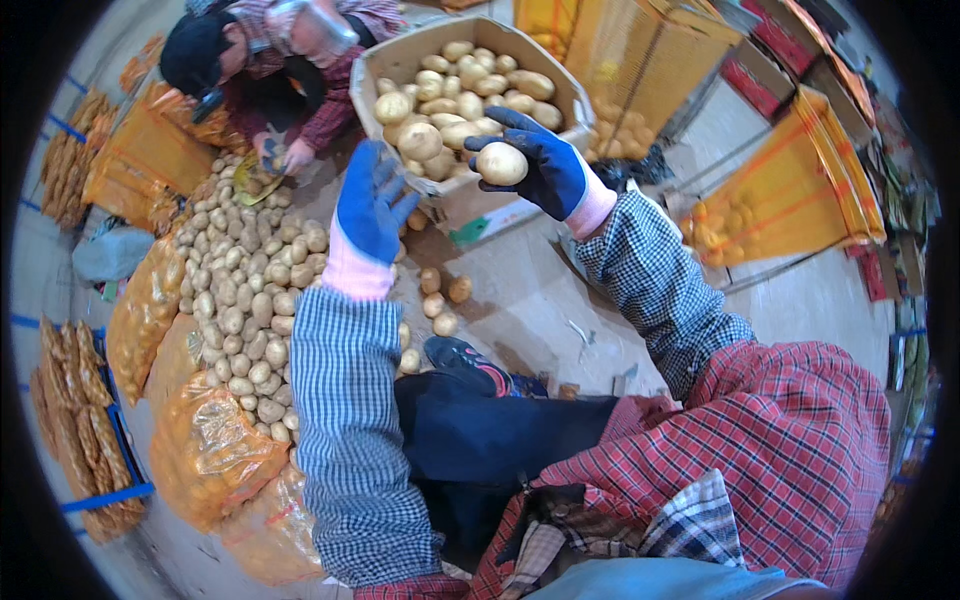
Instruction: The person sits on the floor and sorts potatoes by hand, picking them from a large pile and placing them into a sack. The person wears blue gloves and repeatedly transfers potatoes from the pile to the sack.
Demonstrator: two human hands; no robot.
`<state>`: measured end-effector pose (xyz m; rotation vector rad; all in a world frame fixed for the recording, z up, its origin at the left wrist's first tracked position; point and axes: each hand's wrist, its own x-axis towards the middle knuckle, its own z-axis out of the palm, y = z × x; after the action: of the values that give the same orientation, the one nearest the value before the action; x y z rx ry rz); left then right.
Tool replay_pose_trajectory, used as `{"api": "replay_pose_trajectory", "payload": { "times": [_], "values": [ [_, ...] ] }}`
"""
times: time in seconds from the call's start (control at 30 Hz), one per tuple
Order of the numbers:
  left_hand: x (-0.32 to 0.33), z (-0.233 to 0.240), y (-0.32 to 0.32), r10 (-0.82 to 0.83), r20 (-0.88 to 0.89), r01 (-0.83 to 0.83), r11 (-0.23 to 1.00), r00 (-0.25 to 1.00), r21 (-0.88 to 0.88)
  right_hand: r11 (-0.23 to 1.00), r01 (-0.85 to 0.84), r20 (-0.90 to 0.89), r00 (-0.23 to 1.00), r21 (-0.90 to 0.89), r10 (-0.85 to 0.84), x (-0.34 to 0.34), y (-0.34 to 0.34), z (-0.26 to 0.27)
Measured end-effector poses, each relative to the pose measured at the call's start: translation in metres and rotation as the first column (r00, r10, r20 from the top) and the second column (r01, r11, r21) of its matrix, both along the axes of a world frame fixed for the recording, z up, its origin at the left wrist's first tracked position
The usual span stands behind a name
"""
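My right hand, in a blue-coated work glove with a pink cuff, holds a pale potato at the near right side of a cardboard box. Potatoes are heaped inside that box. My left hand, gloved alike, is held up at the box's near left corner, fingers apart and nothing seen in it. Below and left of it spreads a large pile of loose potatoes on the floor.
Several stray potatoes lie near my shoe. A co-worker crouches at the far left of the pile. Orange mesh bags line the left side. Yellow mesh-wrapped containers stand right. Brown produce is stacked along the left edge.
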<state>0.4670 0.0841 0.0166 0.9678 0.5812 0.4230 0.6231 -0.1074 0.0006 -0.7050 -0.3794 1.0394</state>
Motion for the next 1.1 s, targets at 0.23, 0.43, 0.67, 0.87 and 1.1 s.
{"api": "replay_pose_trajectory", "payload": {
  "times": [0.23, 0.43, 0.67, 0.87, 1.1],
  "values": [
    [-0.053, 0.007, -0.132, -0.377, -0.018, 0.373, 0.921, 0.926, -0.115, 1.0, 0.001, 0.511, 0.859, -0.02, 0.009, -0.05, -0.058, 0.02],
    [-0.071, 0.006, -0.178, -0.188, 0.052, 0.193, 0.973, 0.981, -0.128, 0.997, -0.074, 0.5, 0.865, 0.03, 0.05, -0.057, -0.088, 0.02],
    [-0.077, -0.035, -0.202, -0.112, 0.075, 0.108, 0.993, 0.991, 0.052, 0.973, 0.214, 0.981, 0.19, -0.082, 0.04, -0.064, -0.111, 0.011],
    [-0.091, -0.066, -0.201, -0.096, 0.117, 0.118, 0.972, 0.988, -0.201, 0.95, 0.043, 0.812, 0.532, -0.308, 0.239, -0.049, -0.118, 0.002],
    [-0.094, -0.067, -0.204, -0.134, -0.002, 0.131, 0.97, 0.991, -0.203, 0.942, 0.007, 0.805, 0.523, -0.334, 0.282, -0.058, -0.122, -0.016]
  ]
}}
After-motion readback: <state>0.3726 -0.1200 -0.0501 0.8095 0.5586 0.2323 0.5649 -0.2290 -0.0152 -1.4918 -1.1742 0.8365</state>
